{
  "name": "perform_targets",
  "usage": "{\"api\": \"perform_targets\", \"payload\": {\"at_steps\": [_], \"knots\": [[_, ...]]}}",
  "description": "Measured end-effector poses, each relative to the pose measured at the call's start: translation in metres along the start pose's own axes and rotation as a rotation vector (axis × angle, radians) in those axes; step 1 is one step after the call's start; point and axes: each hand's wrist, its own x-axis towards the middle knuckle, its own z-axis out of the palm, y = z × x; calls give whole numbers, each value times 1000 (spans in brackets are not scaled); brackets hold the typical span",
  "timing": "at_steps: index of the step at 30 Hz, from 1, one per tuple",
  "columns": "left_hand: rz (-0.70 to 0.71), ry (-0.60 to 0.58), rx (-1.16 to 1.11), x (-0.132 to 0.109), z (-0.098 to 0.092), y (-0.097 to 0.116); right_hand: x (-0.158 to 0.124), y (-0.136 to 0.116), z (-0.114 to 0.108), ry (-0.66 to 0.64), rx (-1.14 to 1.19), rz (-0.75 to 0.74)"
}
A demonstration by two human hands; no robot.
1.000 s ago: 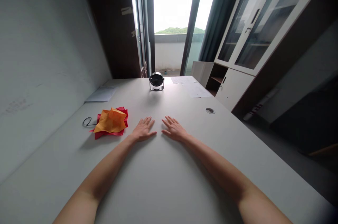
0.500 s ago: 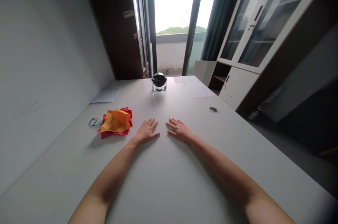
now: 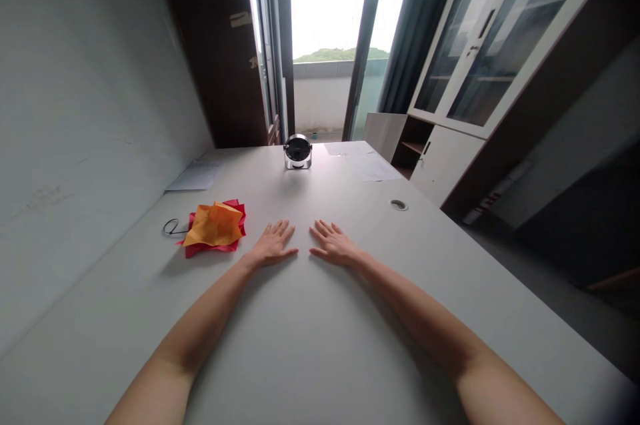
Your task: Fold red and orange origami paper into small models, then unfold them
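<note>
My left hand [image 3: 273, 243] lies flat on the white table [image 3: 300, 331], fingers spread and holding nothing. Beside it, mirrored to the right, my right hand [image 3: 333, 243] also rests palm down with its fingers apart. A small gap separates the two thumbs. Left of my left hand, not touching it, is a crumpled orange piece [image 3: 213, 225] of paper or cloth on top of a red one [image 3: 241, 218]. A thin black loop of cord [image 3: 171, 227] sticks out from their left side.
A round black device on a silver stand [image 3: 298, 151] is at the table's far end. Paper sheets lie at the far left [image 3: 194, 177] and far right [image 3: 375, 168]. A cable hole [image 3: 399, 205] is set near the right edge. A wall bounds the left; cabinets [image 3: 450, 158] stand right.
The whole view has shifted slightly, with things appearing a little further left and up. Both hands stay flat on the table, and nothing was picked up.
</note>
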Motion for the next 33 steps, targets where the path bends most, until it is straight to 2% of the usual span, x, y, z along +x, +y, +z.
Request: {"api": "perform_targets", "payload": {"at_steps": [11,23,33], "knots": [[-2,6,-12,3,-2,2,-2,-2,0,2,-10,3],[5,106,-58,-6,3,-2,-2,5,5,45,12,-4],[25,124,-77,-8,4,-6,-3,6,7,107,47,-9]]}}
